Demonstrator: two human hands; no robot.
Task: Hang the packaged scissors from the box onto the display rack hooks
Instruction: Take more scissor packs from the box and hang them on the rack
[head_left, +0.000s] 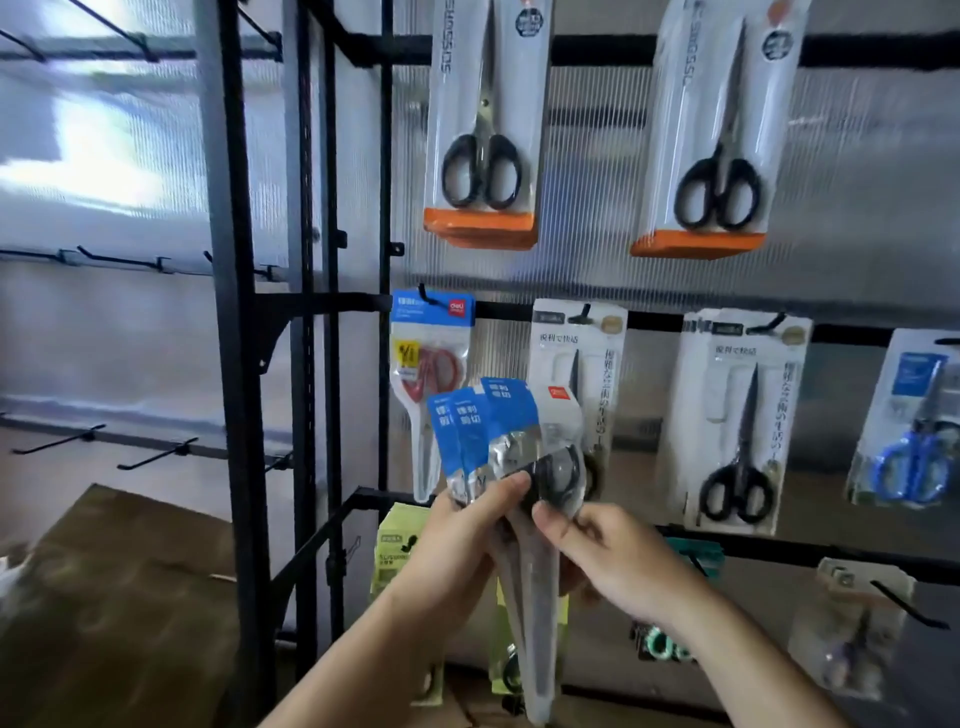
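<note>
Between the two hands, a fan of packaged scissors (485, 431): left hand (457, 551) curled tight round the whole bunch, right hand (602, 551) pinching the front pack (563, 457) between thumb and fingers, ready to peel it off, I'd guess. Just above and behind, rack hooks (584, 312) already carry plenty of hung packs (480, 130). Down to the right, one bare hook (906, 605) waits. Well underway, with these few left.

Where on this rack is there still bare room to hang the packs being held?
The left bay's hooks hang bare, left of the black upright. Top row: a gap between the two orange-based packs. The middle rail is crowded with packs, where the left hand holds the blue-topped packs.
</note>
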